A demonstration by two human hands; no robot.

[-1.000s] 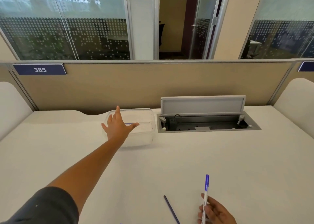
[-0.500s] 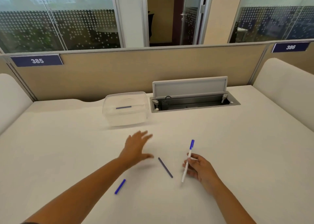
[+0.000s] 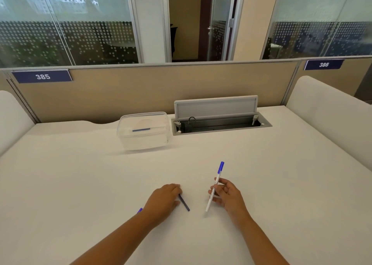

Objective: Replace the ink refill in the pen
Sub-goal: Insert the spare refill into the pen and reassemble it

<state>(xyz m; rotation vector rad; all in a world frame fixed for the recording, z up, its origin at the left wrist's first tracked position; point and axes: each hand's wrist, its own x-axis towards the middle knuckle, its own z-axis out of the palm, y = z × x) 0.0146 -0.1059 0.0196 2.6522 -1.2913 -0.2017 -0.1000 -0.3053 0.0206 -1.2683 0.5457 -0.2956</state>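
My right hand (image 3: 227,195) grips a white pen (image 3: 215,186) with a blue end, held tilted above the desk. A thin dark blue refill (image 3: 184,202) lies on the white desk (image 3: 261,184). My left hand (image 3: 163,201) rests palm down on the desk, its fingertips on the refill's upper end. A small blue cap (image 3: 139,210) peeks out from behind my left wrist. At the back stands a clear plastic box (image 3: 143,131) with another blue refill (image 3: 141,130) inside.
An open cable tray (image 3: 219,124) with its grey lid raised sits in the desk behind the box. A beige partition (image 3: 141,91) closes the far edge. Padded white dividers stand at the left and right sides.
My left hand pulled back from the clear box to the near desk and came down on the dark refill. My right hand still holds the pen.
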